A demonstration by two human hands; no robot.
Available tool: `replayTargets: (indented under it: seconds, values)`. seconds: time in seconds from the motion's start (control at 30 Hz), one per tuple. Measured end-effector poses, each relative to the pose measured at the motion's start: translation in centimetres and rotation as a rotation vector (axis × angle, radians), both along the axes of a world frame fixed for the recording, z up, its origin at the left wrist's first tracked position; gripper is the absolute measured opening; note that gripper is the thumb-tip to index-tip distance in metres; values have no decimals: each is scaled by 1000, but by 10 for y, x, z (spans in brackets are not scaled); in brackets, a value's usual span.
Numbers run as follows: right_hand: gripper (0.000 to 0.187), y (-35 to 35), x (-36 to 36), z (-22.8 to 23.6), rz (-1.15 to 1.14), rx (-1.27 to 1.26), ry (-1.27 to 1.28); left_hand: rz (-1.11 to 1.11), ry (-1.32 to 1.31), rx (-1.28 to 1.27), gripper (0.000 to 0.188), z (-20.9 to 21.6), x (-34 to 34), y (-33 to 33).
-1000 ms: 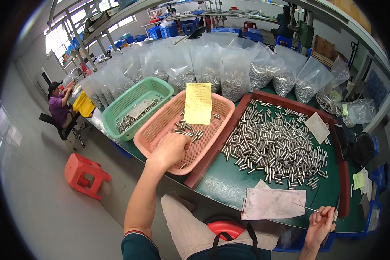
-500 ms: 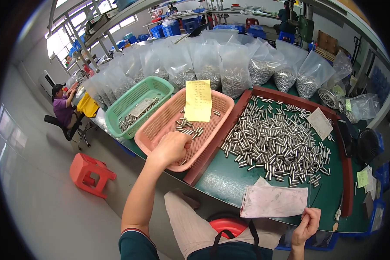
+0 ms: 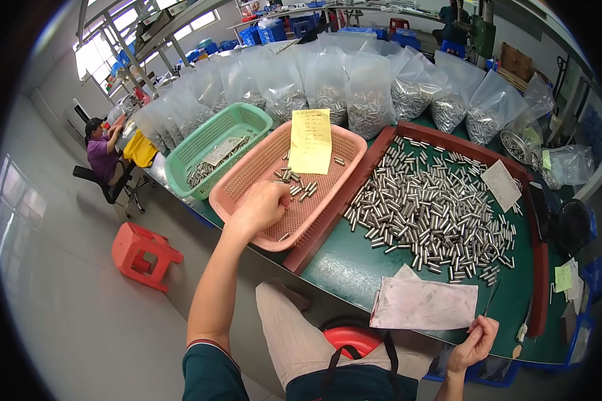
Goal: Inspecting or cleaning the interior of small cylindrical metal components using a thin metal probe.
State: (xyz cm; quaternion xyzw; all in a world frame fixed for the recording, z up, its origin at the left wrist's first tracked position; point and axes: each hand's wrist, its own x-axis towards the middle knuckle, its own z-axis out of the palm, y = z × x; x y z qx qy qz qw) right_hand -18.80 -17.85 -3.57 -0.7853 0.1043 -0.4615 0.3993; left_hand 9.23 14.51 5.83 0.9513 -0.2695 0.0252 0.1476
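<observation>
Pinching a thin rod (image 3: pixel 491 299), the right hand (image 3: pixel 473 339) is hovering by the pale cloth (image 3: pixel 425 304), having shifted left along the front edge of the worktop (image 3: pixel 334 267), bringing the rod nearer; the left hand (image 3: pixel 262 206) is curling inside the pink basket (image 3: pixel 301 220) near metal pins (image 3: pixel 304 192), its grip hidden.

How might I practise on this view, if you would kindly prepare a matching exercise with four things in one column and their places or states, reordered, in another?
Things
1. left hand
2. green basket
3. right hand
4. clear bags

Places or states
A. by the near right corner of the pale cloth
B. in a row, part-filled with metal pieces
C. fingers curled, over the pink basket
D. just left of the pink basket

Right pairs: 1-C, 2-D, 3-A, 4-B
</observation>
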Motion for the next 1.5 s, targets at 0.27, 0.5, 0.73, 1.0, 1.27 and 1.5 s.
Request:
replayTargets:
  seconds: [0.27,0.5,0.73,1.0,1.27,1.5]
  values:
    - [15,0,0,-3,-15,-58,12,-8,13,20,6,-4,2,3]
    - [17,0,2,-3,-48,-177,15,17,39,23,7,-1,-3,0]
    - [17,0,2,-5,-51,-159,17,8,36,21,8,2,-2,1]
    - [18,0,3,-2,-60,-205,16,-9,36,35,9,2,-1,-1]
    - [18,-1,2,-1,-74,-223,3,-29,38,32,9,2,0,-6]
    - [19,1,5,2,-86,-248,-12,-28,38,63,7,3,0,-6]
